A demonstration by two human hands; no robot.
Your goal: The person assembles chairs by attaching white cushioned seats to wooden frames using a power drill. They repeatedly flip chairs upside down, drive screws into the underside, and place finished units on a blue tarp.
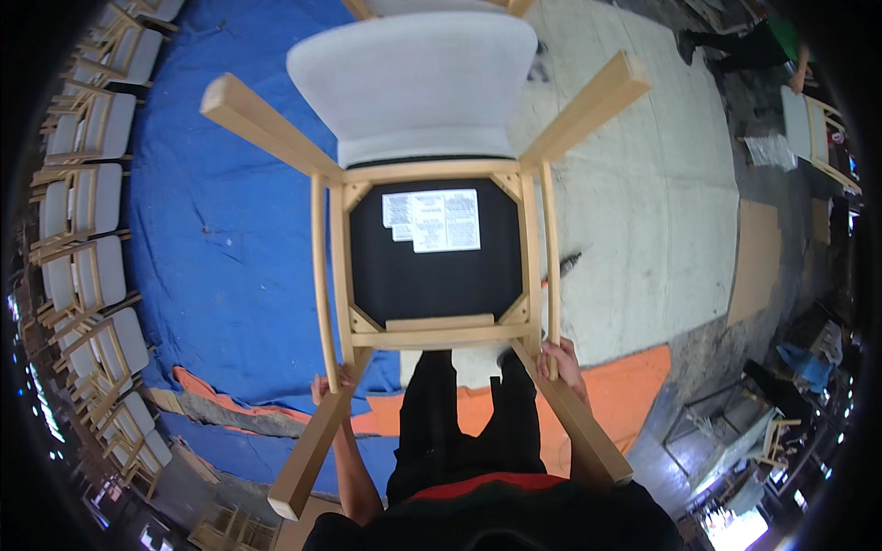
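A light wood chair [441, 336] is held up in front of me with its underside toward me. Its black seat bottom [432, 285] carries white printed labels [448, 220], and its pale grey backrest [413, 83] lies on the far side. My left hand [333, 381] is closed round the near left leg by the side rail's end. On the near right leg, my right hand [562, 364] grips at the matching spot, fingers wrapped round the wood and rail.
A blue sheet [220, 184] and a pale sheet [661, 202] cover the floor, with an orange strip [634, 386] nearer me. Stacked chairs [96, 202] line the left. A dark tool [570, 264] lies beyond the right rail. At far right a person [753, 46] touches another chair [808, 129].
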